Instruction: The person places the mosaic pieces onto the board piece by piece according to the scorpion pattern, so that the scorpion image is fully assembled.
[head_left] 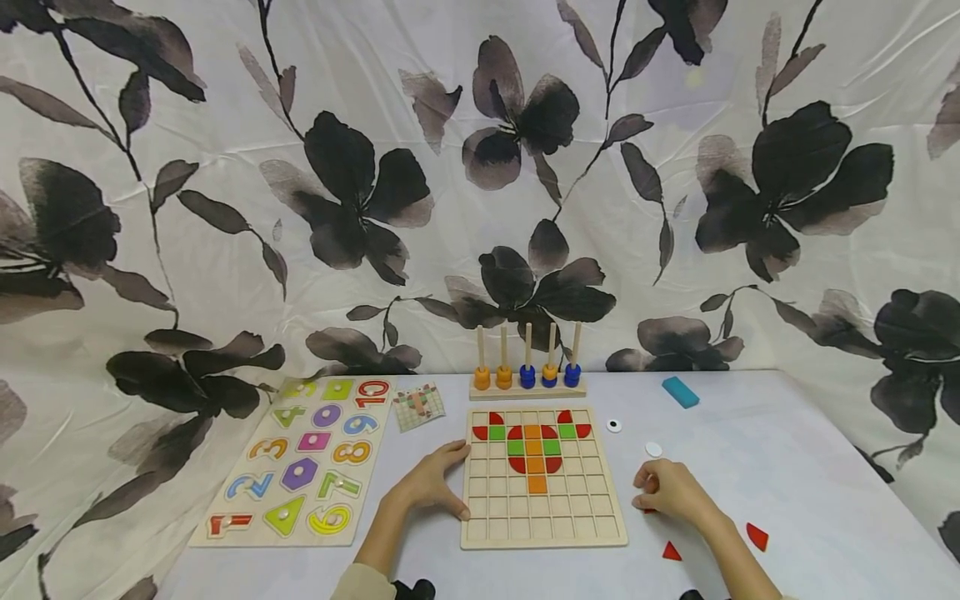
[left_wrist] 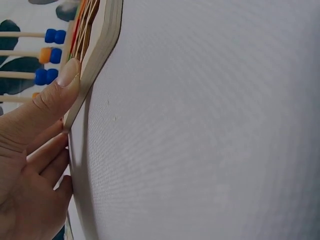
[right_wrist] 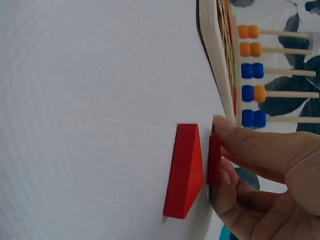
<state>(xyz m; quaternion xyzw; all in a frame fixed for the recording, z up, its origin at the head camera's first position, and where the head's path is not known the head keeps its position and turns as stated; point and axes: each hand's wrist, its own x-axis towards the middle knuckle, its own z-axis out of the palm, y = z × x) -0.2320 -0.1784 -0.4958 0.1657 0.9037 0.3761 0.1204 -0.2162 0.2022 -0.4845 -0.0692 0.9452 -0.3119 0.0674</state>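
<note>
A wooden grid board (head_left: 543,533) lies in front of me, with red, green and orange pieces set into its upper cells. My left hand (head_left: 429,483) rests along its left edge, thumb near the lower part and fingers spread further up. In the right wrist view, my right hand (right_wrist: 260,180) pinches a small flat red piece (right_wrist: 214,160) between thumb and fingers, just over the table. Right beside it lies a red triangle (right_wrist: 182,172). Further right in the head view is a red quarter-round piece (head_left: 757,537).
Left stands a number-and-shape puzzle board (head_left: 258,521), with a pattern card (head_left: 417,406) near it. Behind the grid is a peg stand (head_left: 527,392) with orange and blue beads. A black-and-white disc (head_left: 613,426), a white disc (head_left: 653,450) and a teal block (head_left: 680,392) lie right.
</note>
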